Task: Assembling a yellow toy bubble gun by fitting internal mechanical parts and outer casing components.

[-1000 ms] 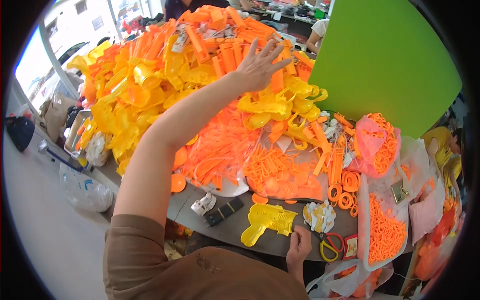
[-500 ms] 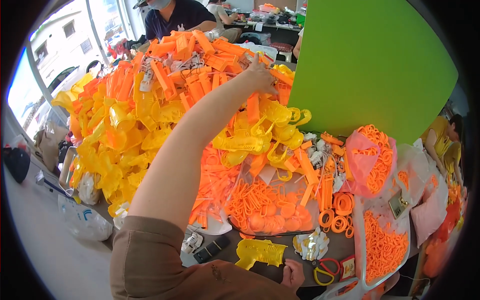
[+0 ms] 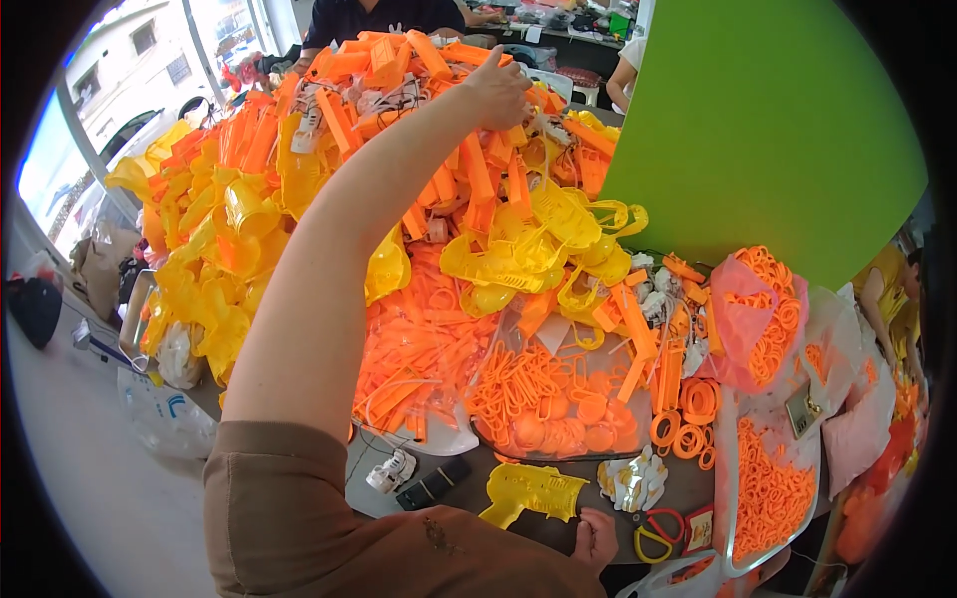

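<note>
My left arm stretches far across a high heap of orange plastic parts (image 3: 379,62). At its top my left hand (image 3: 495,92) rests among orange pieces, fingers apart; the fingertips are partly hidden and nothing shows held. Low in the middle, my right hand (image 3: 596,540) is closed, its fingers curled; whatever they may hold is hidden. Just left of it lies a yellow toy-gun half shell (image 3: 533,490), inner side up. A small pile of white and yellowish pieces (image 3: 633,480) lies beyond the right hand. Scissors (image 3: 656,536) with red and yellow handles lie to its right.
Yellow shells (image 3: 234,269) heap up at left. Orange hooks and discs (image 3: 558,399) lie in front of the heap. A basket (image 3: 736,558) of orange links stands right, by a pink bag (image 3: 763,309). A green board (image 3: 768,149) rises behind. Other people (image 3: 384,20) sit beyond.
My left hand has moved slightly left and farther over the heap. The view has shifted, with the table things now a little further right. My right hand stays beside the yellow half shell.
</note>
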{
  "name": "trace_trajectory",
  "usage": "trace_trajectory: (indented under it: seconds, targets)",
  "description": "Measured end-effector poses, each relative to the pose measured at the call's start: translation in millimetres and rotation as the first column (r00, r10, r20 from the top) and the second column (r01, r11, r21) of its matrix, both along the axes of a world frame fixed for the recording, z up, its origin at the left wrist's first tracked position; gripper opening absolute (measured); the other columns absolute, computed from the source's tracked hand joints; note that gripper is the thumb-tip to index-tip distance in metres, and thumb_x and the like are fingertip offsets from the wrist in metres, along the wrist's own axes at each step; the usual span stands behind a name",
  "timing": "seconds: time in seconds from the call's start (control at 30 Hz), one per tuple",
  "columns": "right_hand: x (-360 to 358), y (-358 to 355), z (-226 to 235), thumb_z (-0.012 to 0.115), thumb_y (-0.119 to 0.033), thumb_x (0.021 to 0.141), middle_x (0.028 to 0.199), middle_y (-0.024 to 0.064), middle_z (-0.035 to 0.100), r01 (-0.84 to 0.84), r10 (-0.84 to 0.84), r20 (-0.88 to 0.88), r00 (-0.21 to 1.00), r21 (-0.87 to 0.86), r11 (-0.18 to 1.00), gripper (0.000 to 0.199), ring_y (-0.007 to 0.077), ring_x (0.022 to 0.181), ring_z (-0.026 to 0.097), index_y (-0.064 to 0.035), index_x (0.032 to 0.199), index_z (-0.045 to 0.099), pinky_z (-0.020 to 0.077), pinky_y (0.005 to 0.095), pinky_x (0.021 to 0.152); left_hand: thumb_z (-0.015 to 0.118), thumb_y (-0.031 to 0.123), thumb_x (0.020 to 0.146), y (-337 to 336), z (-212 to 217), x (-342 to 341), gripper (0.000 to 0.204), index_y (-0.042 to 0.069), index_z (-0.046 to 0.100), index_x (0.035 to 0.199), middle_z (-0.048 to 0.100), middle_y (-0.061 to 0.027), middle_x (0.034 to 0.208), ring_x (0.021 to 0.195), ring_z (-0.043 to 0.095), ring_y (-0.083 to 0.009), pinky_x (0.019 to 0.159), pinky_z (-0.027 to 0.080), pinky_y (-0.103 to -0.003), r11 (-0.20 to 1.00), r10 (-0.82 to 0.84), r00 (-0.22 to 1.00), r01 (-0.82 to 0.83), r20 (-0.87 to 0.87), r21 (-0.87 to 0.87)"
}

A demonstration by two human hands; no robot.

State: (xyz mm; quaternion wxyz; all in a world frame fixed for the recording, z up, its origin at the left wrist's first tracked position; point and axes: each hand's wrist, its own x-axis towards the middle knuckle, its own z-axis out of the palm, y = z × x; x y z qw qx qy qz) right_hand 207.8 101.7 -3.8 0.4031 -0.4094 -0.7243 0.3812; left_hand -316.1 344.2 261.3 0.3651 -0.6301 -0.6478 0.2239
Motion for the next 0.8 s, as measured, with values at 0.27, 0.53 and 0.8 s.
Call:
trace_trajectory:
  seconds: [0.27,0.53,0.8]
  targets:
    - [1.8,52.5,97.5,0.056,-0.005,0.081,0.088,0.0091,0.062,-0.310,0.314,0.017,0.949,-0.107,0.945,0.021,0.0149,0.072,0.058,0.0022,0.100,0.062,0.0471,0.0268,0.069,0.041,0.044,0.095,4.4,-12.8,-3.1,0.037,0.020,0.069,0.102,0.058,-0.0026,0.118,0.117,0.048,-0.0226,0.104,0.026,-0.057,0.985,-0.153,0.986,0.147,0.060,0.091]
    - [-219.9,197.7,238.6,0.058,-0.015,0.088,0.144,0.0199,0.038,-0.550,0.400,0.378,0.835,0.542,0.636,0.060,0.0348,0.135,0.033,-0.0056,0.143,0.034,0.0250,0.0416,0.111,0.044,0.054,0.091,-20.0,-21.9,6.7,0.053,0.010,0.065,0.113,0.059,-0.0075,0.119,0.121,0.045,-0.0243,0.105,0.025,-0.055,0.995,-0.078,0.979,0.063,0.188,0.082]
    - [-397.7,308.7,252.5,0.046,-0.050,0.094,0.135,0.0206,0.047,-0.442,0.295,0.331,0.896,0.616,0.652,0.062,0.0339,0.128,0.042,-0.0036,0.135,0.044,0.0341,0.0372,0.104,0.051,0.052,0.089,-70.0,-17.4,10.4,0.049,0.019,0.057,0.126,0.045,-0.0081,0.139,0.135,0.032,-0.0264,0.108,0.022,-0.056,0.969,-0.232,0.950,0.206,0.208,0.139]
